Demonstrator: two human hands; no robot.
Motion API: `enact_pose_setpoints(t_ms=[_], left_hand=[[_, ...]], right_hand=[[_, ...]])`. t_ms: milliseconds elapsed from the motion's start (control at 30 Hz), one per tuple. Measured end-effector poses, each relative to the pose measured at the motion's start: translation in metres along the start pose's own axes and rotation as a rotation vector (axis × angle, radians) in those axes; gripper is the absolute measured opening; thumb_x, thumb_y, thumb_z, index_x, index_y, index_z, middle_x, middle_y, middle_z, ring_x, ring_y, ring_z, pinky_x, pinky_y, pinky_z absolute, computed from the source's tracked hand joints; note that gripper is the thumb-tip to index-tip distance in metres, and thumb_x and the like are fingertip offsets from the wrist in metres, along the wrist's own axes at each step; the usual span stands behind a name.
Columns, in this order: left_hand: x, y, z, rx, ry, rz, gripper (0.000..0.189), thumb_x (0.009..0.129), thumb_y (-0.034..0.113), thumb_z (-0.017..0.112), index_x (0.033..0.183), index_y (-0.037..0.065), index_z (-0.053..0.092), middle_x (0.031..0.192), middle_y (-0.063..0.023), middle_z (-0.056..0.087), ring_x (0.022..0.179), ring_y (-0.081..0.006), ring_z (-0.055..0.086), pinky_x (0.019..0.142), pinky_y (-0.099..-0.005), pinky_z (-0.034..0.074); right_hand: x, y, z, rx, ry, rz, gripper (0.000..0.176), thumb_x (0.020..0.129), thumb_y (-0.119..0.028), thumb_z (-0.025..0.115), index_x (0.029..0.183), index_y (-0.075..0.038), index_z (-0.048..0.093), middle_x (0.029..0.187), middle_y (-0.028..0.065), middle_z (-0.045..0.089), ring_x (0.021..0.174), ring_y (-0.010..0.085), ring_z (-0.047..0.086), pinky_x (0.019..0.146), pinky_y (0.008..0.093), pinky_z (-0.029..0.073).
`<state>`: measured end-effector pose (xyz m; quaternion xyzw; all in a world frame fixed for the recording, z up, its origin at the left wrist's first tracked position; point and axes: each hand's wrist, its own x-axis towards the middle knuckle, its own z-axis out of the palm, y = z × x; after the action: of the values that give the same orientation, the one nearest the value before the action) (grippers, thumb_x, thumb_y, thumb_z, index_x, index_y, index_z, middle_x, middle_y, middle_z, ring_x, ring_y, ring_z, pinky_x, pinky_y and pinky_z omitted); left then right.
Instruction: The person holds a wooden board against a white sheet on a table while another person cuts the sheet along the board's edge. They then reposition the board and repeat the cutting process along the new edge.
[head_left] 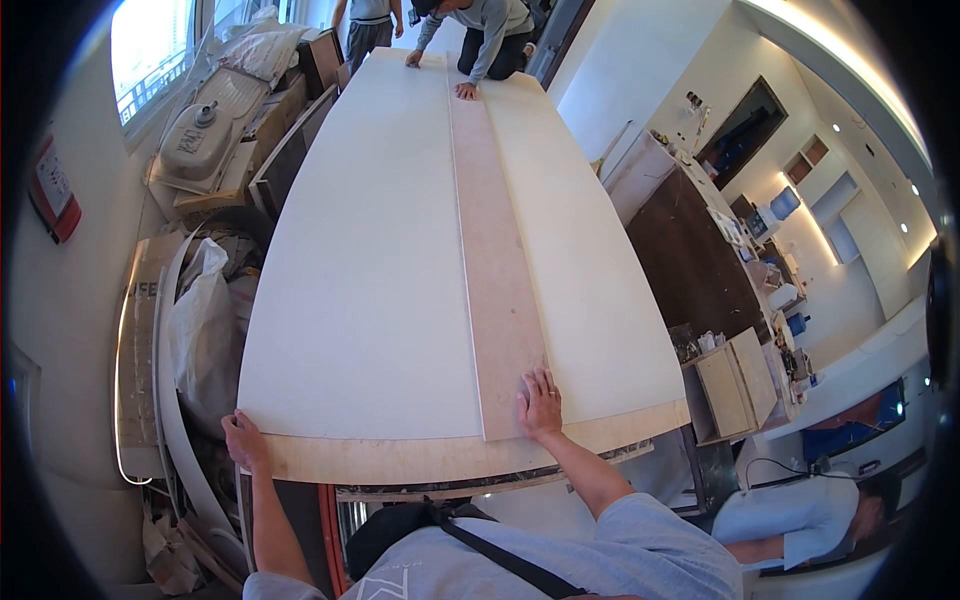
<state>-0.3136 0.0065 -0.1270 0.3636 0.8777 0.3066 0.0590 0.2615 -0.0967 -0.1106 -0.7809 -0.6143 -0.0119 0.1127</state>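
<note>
A long white sheet (360, 250) lies on a light plywood panel (400, 458), whose bare edge shows along my side. Down the middle of the sheet runs a narrow pinkish-brown wood strip (497, 240). My left hand (245, 440) grips the near left corner of the plywood panel, its fingers curled over the edge. At the near end of the strip, my right hand (541, 403) rests on its right edge with the fingers stretched forward. At the far end another person's hand (466, 91) presses on the same strip.
That co-worker (490, 35) kneels on the far end of the sheet, and a second person (369, 30) stands behind. A sink (200, 145), boxes and a white bag (205, 335) crowd the left wall. At right stand a dark panel (690, 250) and a wooden box (735, 385).
</note>
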Motion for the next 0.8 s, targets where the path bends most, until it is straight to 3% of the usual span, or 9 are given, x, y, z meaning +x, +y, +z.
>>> enact_pose_setpoints(t_ms=[800], left_hand=[[0.0000,-0.0012,-0.0006,0.017,-0.010,0.005,0.033,0.101,0.041,0.048,0.103,0.009,0.057,0.094,-0.0181,0.071,0.087,-0.0424,0.067,0.073,-0.0520,0.051]], right_hand=[[-0.0005,-0.0002,-0.0008,0.027,0.006,-0.003,0.051,0.095,-0.034,0.051,0.141,-0.013,0.048,0.155,0.0143,0.036,0.147,0.0349,0.026,0.116,0.0537,0.024]])
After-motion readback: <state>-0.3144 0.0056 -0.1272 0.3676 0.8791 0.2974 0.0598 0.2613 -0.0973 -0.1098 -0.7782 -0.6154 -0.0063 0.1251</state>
